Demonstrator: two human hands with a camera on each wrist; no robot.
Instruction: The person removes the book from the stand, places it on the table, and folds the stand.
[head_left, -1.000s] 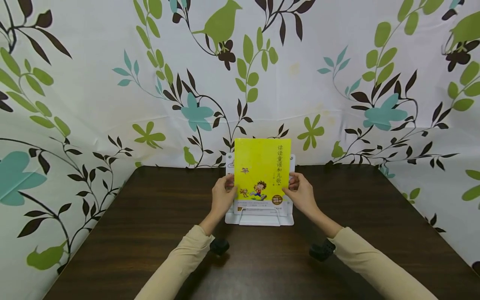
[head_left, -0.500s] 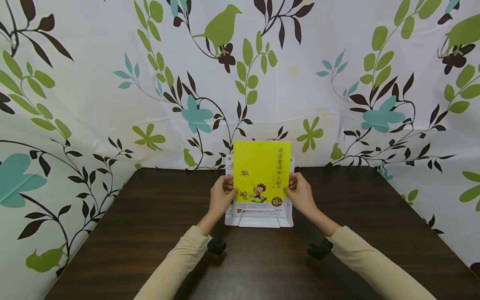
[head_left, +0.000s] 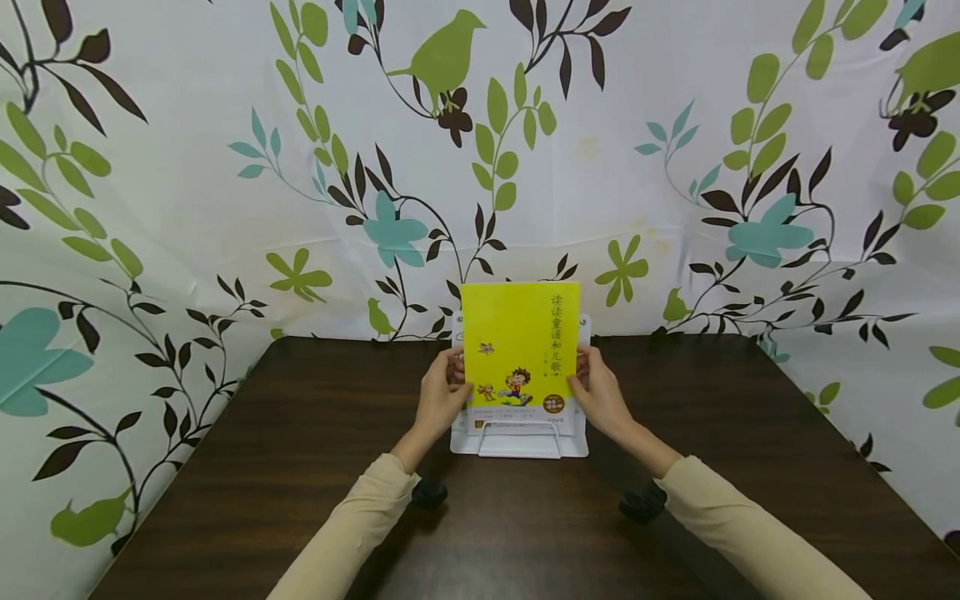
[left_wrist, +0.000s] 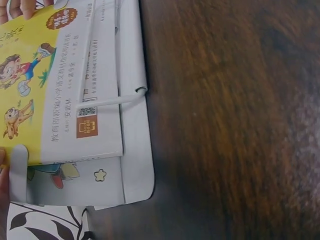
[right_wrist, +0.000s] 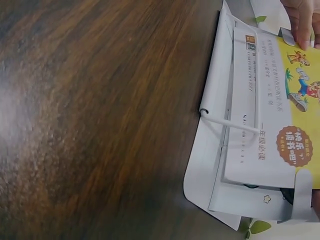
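While a hand flanks it on either side, the yellow book [head_left: 521, 342] stands on end, or nearly so, at the front of the white stand [head_left: 519, 447] on the dark counter [head_left: 322, 500]. Its long axis runs up and down, its cover faces the person, and how far it leans back is hard to tell. The left hand [head_left: 438, 396] is at one long edge and the right hand [head_left: 602, 393] at the other, both a little below the book's mid-height. Neither is nearer: the book lies directly between them, touched by both. The fingers of each hand pinch its side edge, thumb in front on the cover and the others behind; whether those also press against the stand's back panel cannot be told.

What seems to matter most is how the lower end sits. A wire loop [left_wrist: 110, 101] crosses in front of the pale bottom strip, so the book's foot lies behind the wire and below the fingers. In the wrist views, a grey left tab [left_wrist: 19, 172] and a grey right tab [right_wrist: 301, 189] overlap the side edges near the thumbs. Whether the bottom edge bears fully on the ledge is unclear.
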